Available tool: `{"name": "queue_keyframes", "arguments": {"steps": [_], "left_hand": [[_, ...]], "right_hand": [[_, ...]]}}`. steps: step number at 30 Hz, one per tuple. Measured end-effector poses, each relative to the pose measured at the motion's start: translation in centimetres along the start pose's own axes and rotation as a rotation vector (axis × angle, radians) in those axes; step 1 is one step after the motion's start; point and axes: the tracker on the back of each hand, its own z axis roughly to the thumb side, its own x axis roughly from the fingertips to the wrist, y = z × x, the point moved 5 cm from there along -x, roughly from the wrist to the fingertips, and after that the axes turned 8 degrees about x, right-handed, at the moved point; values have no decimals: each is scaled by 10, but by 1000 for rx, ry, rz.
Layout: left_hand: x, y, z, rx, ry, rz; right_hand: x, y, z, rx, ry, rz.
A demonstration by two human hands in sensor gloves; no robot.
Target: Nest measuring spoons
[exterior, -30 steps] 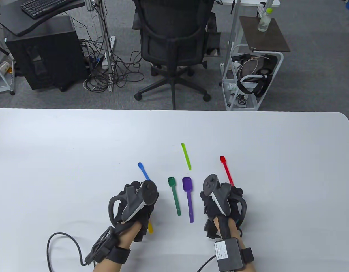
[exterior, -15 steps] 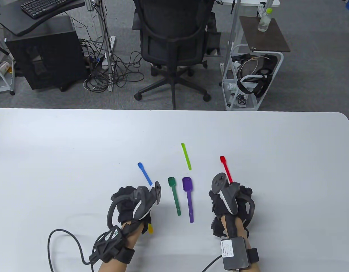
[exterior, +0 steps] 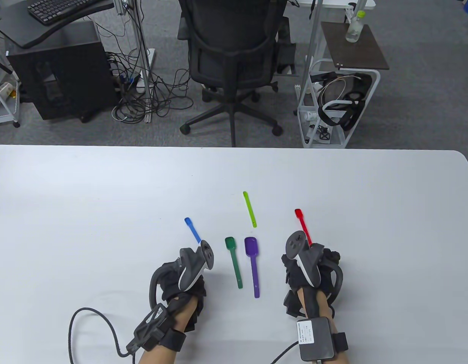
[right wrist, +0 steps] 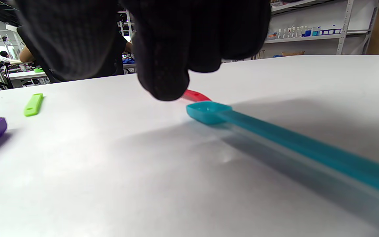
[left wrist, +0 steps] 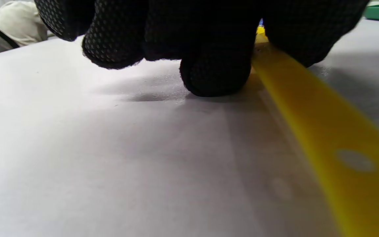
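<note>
Several coloured measuring spoons lie on the white table (exterior: 104, 197): blue (exterior: 192, 229), lime (exterior: 249, 208), red (exterior: 303, 225), dark green (exterior: 234, 261) and purple (exterior: 252, 265). My left hand (exterior: 188, 265) is low on the table left of the dark green spoon. In the left wrist view its fingertips (left wrist: 215, 75) pinch a yellow spoon (left wrist: 324, 131) by its handle; the table view hides that spoon. My right hand (exterior: 308, 265) is right of the purple spoon. Its fingertips (right wrist: 163, 79) hang just above a teal spoon (right wrist: 275, 138) without touching it.
The red spoon's end (right wrist: 194, 95) lies just behind the teal bowl. An office chair (exterior: 234, 57) and a wire cart (exterior: 336, 106) stand beyond the table's far edge. Cables trail from both wrists at the near edge.
My left hand has shifted right and now covers the yellow spoon's end that showed below it. My right hand moved right toward the red spoon, then stayed.
</note>
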Motion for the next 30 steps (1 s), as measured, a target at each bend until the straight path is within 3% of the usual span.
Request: {"name": "queue_keyframes", "arguments": {"steps": [5,9,14,22,30], "left_hand": [[11,-14,21,39,79,18],[30,-28,63,80,187,36],[44,-25,113,59,256,49],[33,-16,154,13,234,42],[21,-8,167,-46,185,55]], "right_hand": [[-2,1,-4,-21,-9,5],[-4,0,-7,-38,-12,17],[-5,-1,-10,-64,-8,33],[-7,-2,-14,-95,-4,52],[-6,-3,-10,-100,16,64]]}}
